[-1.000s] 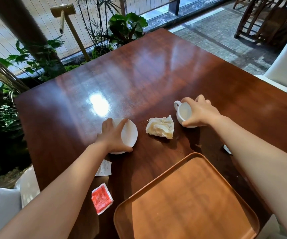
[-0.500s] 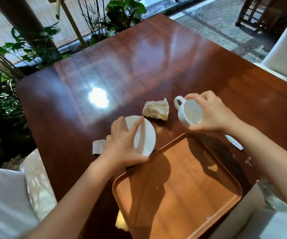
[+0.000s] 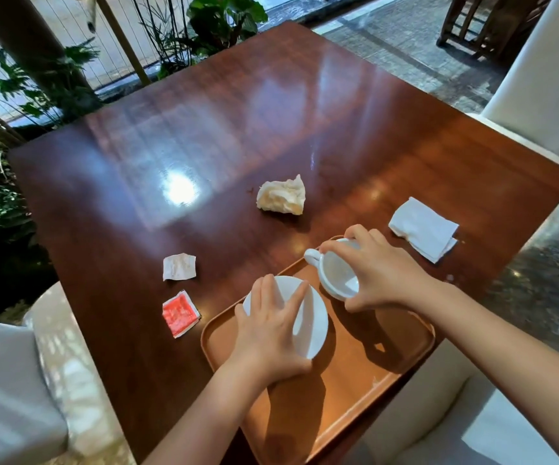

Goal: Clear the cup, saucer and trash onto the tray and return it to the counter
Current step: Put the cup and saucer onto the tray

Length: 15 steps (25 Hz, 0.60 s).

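Note:
My left hand (image 3: 273, 333) grips the white saucer (image 3: 311, 322) from above and holds it tilted over the far left part of the orange tray (image 3: 365, 374). My right hand (image 3: 377, 273) holds the white cup (image 3: 335, 275) by its rim, tipped on its side over the tray's far edge, handle pointing left. On the dark wooden table (image 3: 224, 135) lie a crumpled napkin (image 3: 281, 196), a folded white napkin (image 3: 424, 228), a torn white packet (image 3: 179, 266) and a red packet (image 3: 180, 313).
White cushioned seats stand at the near left (image 3: 20, 391), the near right (image 3: 472, 414) and the far right (image 3: 546, 72). Green plants (image 3: 20, 105) and a railing border the table's far left side. A wooden chair (image 3: 479, 25) stands on the paved floor beyond.
Both hands lifted the saucer and cup off the table and brought them toward me, over the tray. The view shifted, so the folded napkin and both packets now show.

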Tool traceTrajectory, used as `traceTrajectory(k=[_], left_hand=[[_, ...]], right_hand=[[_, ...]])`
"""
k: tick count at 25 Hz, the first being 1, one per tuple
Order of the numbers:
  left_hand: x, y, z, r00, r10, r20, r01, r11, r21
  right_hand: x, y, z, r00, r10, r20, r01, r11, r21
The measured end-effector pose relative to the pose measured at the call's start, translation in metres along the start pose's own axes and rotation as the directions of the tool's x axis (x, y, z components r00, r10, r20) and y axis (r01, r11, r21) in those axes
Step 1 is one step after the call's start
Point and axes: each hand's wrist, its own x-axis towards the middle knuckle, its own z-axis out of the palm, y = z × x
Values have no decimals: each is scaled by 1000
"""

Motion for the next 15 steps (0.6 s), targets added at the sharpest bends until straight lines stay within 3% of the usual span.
traceTrajectory(k=[11,15], left_hand=[[-2,-10,8,998,40,46,-42,998,50],[-2,-14,7,997,43,66,-46,998,36]], right_hand=[[7,-3,6,994,-78,72,82,995,-53],[6,-2,10,999,-36,24,36,999,-40]])
